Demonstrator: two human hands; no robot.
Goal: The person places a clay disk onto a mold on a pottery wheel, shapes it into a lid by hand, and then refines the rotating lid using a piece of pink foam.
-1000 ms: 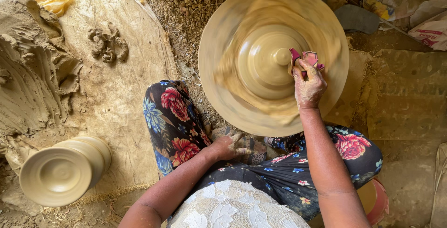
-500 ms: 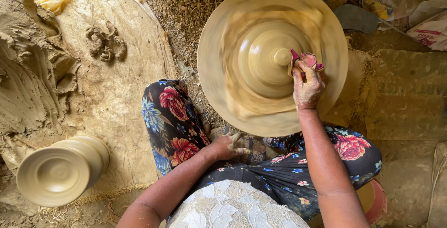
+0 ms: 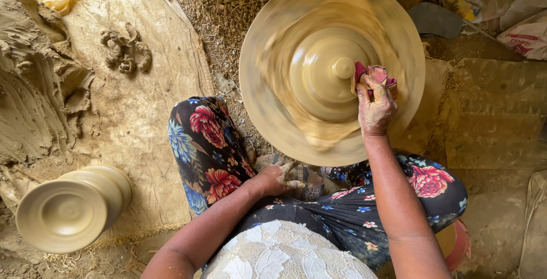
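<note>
The fingers [image 3: 380, 88] of the right hand [image 3: 376, 108] are closed on a small pink cloth [image 3: 375, 76], pressed against the knob [image 3: 343, 67] of the clay piece [image 3: 322, 71] in the middle of the potter's wheel [image 3: 273, 113]. The clay piece is pale, smooth and round, blurred from turning. The wheel's near edge is just above the knees, and bare ground with straw lies beyond its far edge. The left hand [image 3: 279, 179] rests on the flowered skirt [image 3: 208, 153], fingers loosely spread, holding nothing. Well apart at the left, a finished clay pot [image 3: 71, 210] lies on its side on a mat [image 3: 148, 113].
</note>
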